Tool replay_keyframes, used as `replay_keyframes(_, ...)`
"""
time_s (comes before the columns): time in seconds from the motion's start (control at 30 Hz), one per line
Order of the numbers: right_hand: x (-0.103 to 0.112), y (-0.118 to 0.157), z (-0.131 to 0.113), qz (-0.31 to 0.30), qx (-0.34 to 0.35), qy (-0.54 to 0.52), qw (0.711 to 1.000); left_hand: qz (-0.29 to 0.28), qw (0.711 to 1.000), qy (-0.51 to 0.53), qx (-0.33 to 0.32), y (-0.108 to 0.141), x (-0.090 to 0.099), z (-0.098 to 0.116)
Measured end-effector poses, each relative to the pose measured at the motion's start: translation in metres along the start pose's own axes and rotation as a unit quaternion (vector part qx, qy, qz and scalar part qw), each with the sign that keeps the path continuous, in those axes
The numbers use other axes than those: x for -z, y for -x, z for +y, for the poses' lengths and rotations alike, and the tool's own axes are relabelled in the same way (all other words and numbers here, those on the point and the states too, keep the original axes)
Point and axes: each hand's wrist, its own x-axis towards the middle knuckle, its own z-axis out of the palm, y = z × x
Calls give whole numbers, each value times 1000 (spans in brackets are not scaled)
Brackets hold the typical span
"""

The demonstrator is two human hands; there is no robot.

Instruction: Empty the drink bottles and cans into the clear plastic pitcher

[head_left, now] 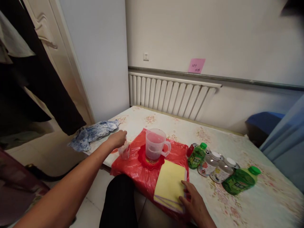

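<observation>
My left hand (118, 139) is closed at the top of a small clear plastic cup (124, 151), its fingers partly hidden at the rim. The cup stands at the left edge of a red plastic sheet (128, 167). Right of it, a translucent measuring jug (153, 147) with its handle to the right rests on a red scalloped dish (143, 160). A folded yellow cloth (170, 182) with a purple edge lies at the front of the sheet. My right hand (193, 201), fingers apart, touches the cloth's right edge.
Right of the sheet are a green-capped bottle (197, 155), two white-capped bottles (210, 163), another green bottle (239, 180) and partly hidden cans. A blue-and-white cloth (95, 134) lies on the table's left edge. A radiator (166, 95) runs along the wall behind.
</observation>
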Motion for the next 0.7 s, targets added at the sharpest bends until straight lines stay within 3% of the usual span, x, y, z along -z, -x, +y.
replay_keyframes(0.17, 2, 10, 13, -21, -23, 9, 999, -38, 999, -10, -16, -12, 5, -3)
replay_keyframes(0.37, 9, 18, 24, -53, -42, -2, 998, -29, 999, -10, -24, -13, 5, -8)
replay_keyframes(0.7, 15, 26, 15, -83, -75, -25, 993, -23, 999, 15, -41, -24, -1, -13)
